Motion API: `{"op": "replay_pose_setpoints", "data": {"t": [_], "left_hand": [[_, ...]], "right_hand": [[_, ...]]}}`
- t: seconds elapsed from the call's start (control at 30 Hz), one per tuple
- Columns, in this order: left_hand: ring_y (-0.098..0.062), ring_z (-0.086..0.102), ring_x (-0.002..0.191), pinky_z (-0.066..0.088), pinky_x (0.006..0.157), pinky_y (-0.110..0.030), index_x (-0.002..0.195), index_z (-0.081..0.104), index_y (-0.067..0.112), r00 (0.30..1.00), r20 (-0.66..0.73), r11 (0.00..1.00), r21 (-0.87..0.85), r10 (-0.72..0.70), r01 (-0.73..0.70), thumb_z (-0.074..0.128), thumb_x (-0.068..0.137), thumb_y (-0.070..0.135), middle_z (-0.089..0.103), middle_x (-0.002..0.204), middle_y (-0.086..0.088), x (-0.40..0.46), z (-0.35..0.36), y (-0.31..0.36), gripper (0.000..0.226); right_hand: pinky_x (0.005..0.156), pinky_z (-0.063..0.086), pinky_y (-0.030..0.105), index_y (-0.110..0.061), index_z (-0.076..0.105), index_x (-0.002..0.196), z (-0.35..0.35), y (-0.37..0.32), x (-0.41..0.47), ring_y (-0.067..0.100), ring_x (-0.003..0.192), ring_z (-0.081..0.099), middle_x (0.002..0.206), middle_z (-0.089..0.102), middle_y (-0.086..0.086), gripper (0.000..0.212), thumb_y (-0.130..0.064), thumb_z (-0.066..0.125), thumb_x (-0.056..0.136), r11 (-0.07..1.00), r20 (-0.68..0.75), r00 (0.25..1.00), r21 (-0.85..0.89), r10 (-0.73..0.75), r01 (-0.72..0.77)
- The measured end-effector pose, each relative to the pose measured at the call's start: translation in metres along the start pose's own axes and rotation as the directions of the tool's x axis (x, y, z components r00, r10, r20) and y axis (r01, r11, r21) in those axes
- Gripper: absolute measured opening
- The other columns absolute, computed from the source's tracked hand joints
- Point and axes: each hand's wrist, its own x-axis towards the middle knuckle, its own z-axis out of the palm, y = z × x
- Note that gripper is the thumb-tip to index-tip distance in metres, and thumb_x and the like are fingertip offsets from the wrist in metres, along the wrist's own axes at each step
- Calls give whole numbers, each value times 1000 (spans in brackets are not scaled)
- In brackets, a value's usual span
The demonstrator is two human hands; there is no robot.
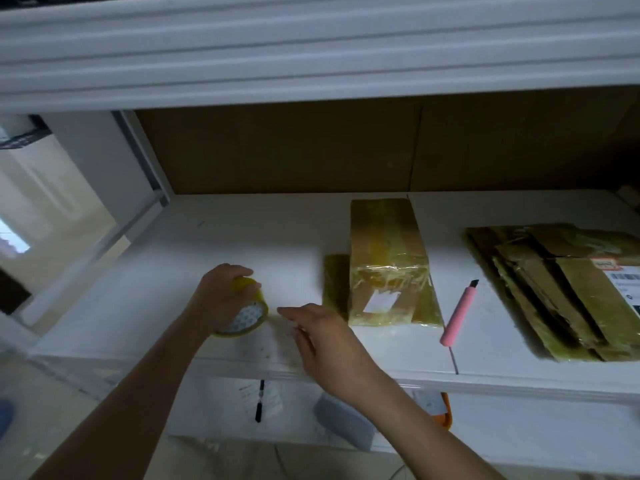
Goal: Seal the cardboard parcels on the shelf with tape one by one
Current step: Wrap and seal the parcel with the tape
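Observation:
My left hand (221,297) grips a roll of yellowish clear tape (247,313) on the white shelf (173,258), fingers curled over its top. My right hand (318,336) hovers just right of the roll with fingers stretched toward it; whether it pinches the loose tape end is unclear. A tape-wrapped cardboard parcel (388,258) stands right of my hands on a flatter piece of cardboard (336,282). A pile of flattened, taped cardboard parcels (561,289) with a shipping label lies at the far right.
A pink utility knife (459,315) lies between the parcel and the flat pile, blade end pointing away. Brown board lines the back of the shelf (277,150). An upper shelf beam (311,57) runs overhead. On the lower shelf lie papers, a black pen (259,400) and a grey packet.

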Motion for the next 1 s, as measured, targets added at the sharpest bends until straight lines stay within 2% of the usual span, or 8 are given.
{"op": "replay_pose_setpoints", "data": {"t": [0.1,0.23,0.27,0.37,0.5,0.63,0.77,1.0], "left_hand": [[-20,55,114,40,93,-27,123,66,12,999,40,995,-95,-28,31,68,90,19,60,129,-9,-5,-14,-19,33],[-11,57,104,45,80,-19,118,67,21,1000,29,959,-285,4,4,68,90,11,63,121,-2,-22,-28,-42,30],[-13,57,105,47,80,-20,118,67,22,1000,26,952,-307,14,-5,68,90,11,62,121,-2,-25,-29,-45,30],[-21,58,111,52,91,-36,121,66,20,999,30,931,-366,23,-10,66,91,13,60,123,-5,-29,-28,-49,30],[-23,58,115,53,96,-42,124,65,19,998,56,908,-419,25,1,65,93,13,60,127,-5,-29,-31,-53,31],[-22,59,114,52,98,-44,124,65,16,998,59,885,-465,36,-5,64,93,11,61,127,-6,-26,-31,-58,31],[-21,61,113,53,97,-44,120,65,18,996,78,853,-522,30,15,64,92,9,63,125,-4,-22,-30,-63,30],[-23,63,111,55,93,-44,119,65,19,992,121,812,-582,44,35,65,92,13,63,123,-5,-20,-29,-74,28]], "right_hand": [[92,44,35,-14,56,132,32,19,18,29,110,50,117,58,15,41,-5,41,96,980,5,984,-89,179,-178],[100,36,30,-22,46,143,56,30,49,28,116,37,123,47,13,46,-9,39,99,954,-11,959,-98,284,-284],[100,35,31,-24,46,143,61,32,58,28,115,36,123,45,13,45,-12,40,99,948,-3,953,-110,302,-300],[99,34,32,-35,45,143,70,42,76,26,115,34,124,41,8,44,-22,41,101,919,69,929,-189,363,-345],[99,29,28,-45,58,125,75,50,82,18,114,35,118,37,-3,30,-34,48,99,903,112,913,-239,391,-357],[94,26,29,-43,61,107,76,51,86,17,117,35,111,35,-7,16,-34,54,96,888,103,892,-202,439,-414],[91,20,30,-53,58,114,77,48,89,13,111,27,111,31,-10,24,-36,49,99,891,164,883,-205,440,-406],[77,20,31,-41,56,74,72,45,93,12,104,31,108,39,-9,33,-13,49,90,872,172,855,-115,489,-475]]}}
